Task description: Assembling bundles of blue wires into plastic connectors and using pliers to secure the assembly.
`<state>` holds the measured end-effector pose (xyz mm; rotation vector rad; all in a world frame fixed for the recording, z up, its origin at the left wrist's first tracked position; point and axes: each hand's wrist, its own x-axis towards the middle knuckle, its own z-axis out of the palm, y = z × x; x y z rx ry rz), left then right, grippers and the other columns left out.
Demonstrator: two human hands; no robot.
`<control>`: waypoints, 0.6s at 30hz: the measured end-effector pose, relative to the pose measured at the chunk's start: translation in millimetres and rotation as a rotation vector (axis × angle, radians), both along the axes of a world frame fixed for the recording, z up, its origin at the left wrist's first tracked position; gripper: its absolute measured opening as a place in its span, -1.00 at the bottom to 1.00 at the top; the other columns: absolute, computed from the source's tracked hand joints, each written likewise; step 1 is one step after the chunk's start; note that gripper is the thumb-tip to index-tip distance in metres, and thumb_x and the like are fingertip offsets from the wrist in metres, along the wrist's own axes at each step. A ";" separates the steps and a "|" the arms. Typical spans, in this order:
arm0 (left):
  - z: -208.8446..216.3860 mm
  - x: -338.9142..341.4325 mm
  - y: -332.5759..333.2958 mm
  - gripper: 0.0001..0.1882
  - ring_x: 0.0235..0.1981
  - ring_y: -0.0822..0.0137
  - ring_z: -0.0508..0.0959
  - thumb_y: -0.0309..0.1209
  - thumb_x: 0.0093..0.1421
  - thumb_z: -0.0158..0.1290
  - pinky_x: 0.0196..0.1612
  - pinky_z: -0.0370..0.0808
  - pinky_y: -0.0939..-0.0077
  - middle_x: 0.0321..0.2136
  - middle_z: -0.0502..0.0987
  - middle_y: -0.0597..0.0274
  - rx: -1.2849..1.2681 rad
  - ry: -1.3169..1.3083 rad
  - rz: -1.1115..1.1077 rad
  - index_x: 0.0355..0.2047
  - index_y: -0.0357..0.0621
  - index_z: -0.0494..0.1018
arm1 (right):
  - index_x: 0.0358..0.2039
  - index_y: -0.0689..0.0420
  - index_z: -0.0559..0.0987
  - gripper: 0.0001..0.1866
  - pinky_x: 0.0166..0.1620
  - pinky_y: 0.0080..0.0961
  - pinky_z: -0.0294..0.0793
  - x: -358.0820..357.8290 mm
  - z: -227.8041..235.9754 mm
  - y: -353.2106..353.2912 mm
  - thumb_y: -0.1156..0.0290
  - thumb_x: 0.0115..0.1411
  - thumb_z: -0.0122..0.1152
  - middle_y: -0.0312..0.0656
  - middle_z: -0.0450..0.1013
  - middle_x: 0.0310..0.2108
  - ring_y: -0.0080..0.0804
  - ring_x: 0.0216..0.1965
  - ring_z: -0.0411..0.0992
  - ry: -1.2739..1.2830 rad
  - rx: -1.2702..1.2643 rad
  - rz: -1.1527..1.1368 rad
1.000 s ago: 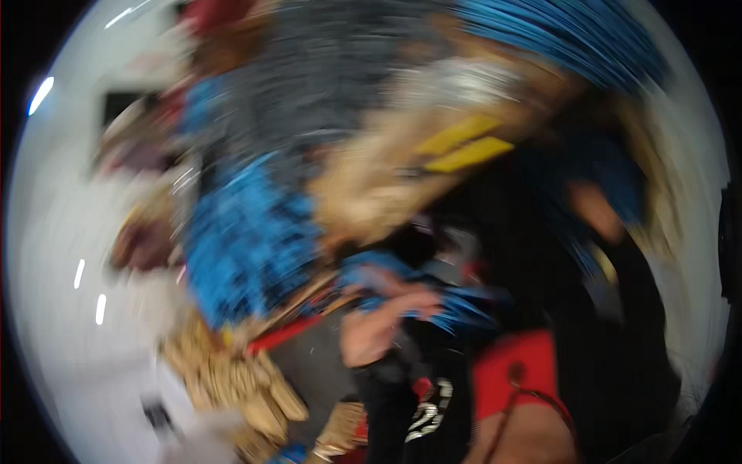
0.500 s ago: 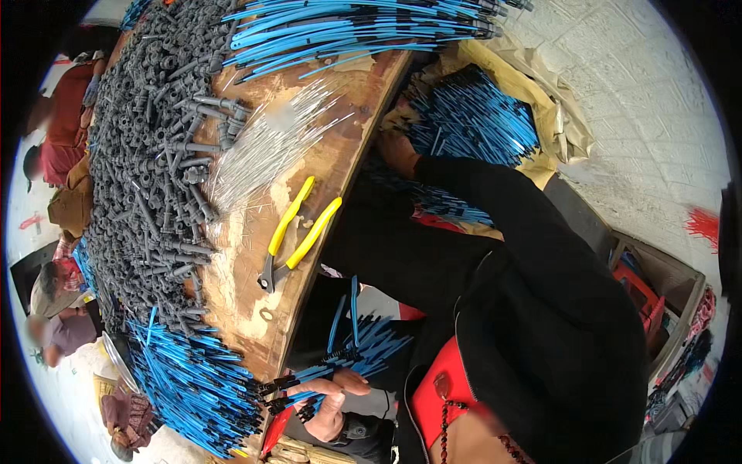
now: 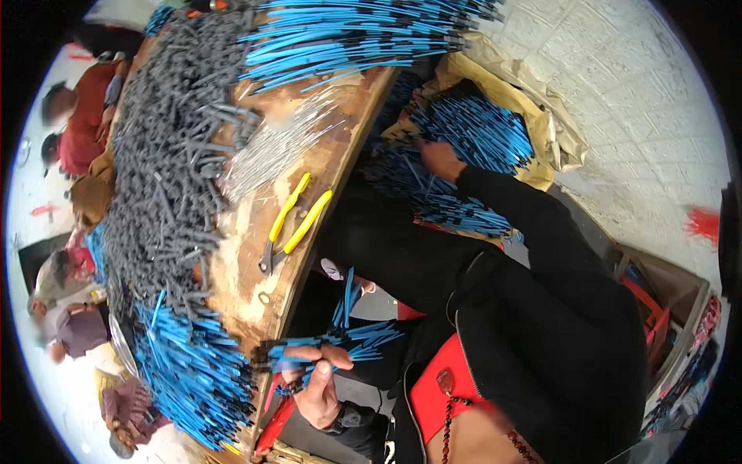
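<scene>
My left hand (image 3: 318, 387) is closed around a bundle of thin blue strips with black ends (image 3: 371, 340), beside the table's near edge. The black ends point toward the table, and the blue lengths fan out over my lap. My right hand (image 3: 443, 160) is lowered over loose blue strips (image 3: 398, 166) beside an open sack; its fingertips are partly hidden, so whether it grips any is unclear. On the wooden table (image 3: 236, 267) lie yellow-handled cutting pliers (image 3: 297, 220), handles apart, touched by neither hand. A heap of similar blue strips (image 3: 193, 371) lies at the table's lower left.
Grey plastic fittings (image 3: 166, 178) form a large heap along the table. Thin clear rods (image 3: 282, 143) lie beside them, with more blue strips (image 3: 332, 39) at the far end. A tan sack (image 3: 560, 143) holds blue strips. Several people sit across the table. A wooden crate (image 3: 665, 294) stands at right.
My right hand has shifted to the right over the loose strips, and more of those strips now show. The left hand still holds its bundle. The whole view has shifted slightly.
</scene>
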<state>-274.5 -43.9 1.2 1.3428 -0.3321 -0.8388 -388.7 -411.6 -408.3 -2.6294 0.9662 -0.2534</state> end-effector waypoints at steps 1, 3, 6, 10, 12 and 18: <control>1.3 -2.3 -4.3 -0.80 -0.49 0.14 0.55 -0.48 0.14 0.16 -0.31 0.51 0.29 -0.51 0.54 -0.08 0.017 0.014 -0.023 -0.30 -0.30 0.38 | -0.04 0.13 0.49 -0.72 -0.39 -0.16 0.51 -9.4 -4.5 -1.2 0.41 0.26 -0.03 -0.03 0.53 -0.41 -0.11 -0.36 0.54 0.327 0.017 -0.033; 10.2 -2.4 -3.7 -0.87 -0.41 0.18 0.59 -0.59 0.12 0.14 -0.26 0.53 0.35 -0.40 0.57 -0.01 0.015 0.000 -0.100 -0.32 -0.32 0.45 | 0.01 0.14 0.45 -0.69 -0.34 -0.20 0.51 -29.0 -12.6 3.7 0.38 0.28 -0.03 -0.04 0.50 -0.31 -0.14 -0.31 0.53 0.343 -0.027 -0.025; 21.9 -6.5 2.9 -0.76 -0.30 0.29 0.62 -0.47 0.14 0.22 -0.19 0.55 0.43 -0.36 0.58 0.08 0.119 0.032 -0.110 -0.21 -0.29 0.48 | 0.09 0.15 0.39 -0.63 -0.26 -0.27 0.51 -60.5 -27.9 16.2 0.33 0.31 -0.05 -0.04 0.45 -0.17 -0.19 -0.24 0.52 0.176 -0.180 0.067; 29.7 -7.1 15.7 -0.78 -0.31 0.42 0.61 -0.46 0.21 0.17 -0.20 0.54 0.52 -0.37 0.58 0.18 0.009 0.026 -0.074 -0.17 -0.25 0.44 | 0.20 0.16 0.31 -0.55 -0.16 -0.35 0.51 -100.1 -63.8 3.3 0.26 0.35 -0.06 -0.06 0.38 0.01 -0.26 -0.14 0.50 0.189 -0.538 0.093; 28.4 -10.9 13.9 -0.81 -0.35 0.46 0.60 -0.43 0.26 0.13 -0.25 0.54 0.57 -0.39 0.57 0.21 -0.173 0.031 -0.130 -0.17 -0.22 0.43 | 0.25 0.17 0.27 -0.50 -0.11 -0.40 0.50 -127.6 -77.0 -8.8 0.22 0.37 -0.07 -0.06 0.35 0.11 -0.30 -0.09 0.49 0.232 -0.678 0.031; 9.2 -17.1 8.1 -0.80 -0.37 0.45 0.59 -0.41 0.27 0.12 -0.27 0.53 0.58 -0.41 0.57 0.20 -0.309 0.086 0.078 -0.16 -0.19 0.41 | 0.14 0.32 0.37 -0.57 -0.13 -0.28 0.47 -175.6 -25.0 -19.4 0.27 0.41 -0.12 0.16 0.47 -0.11 -0.01 -0.17 0.47 -0.316 -0.215 -0.275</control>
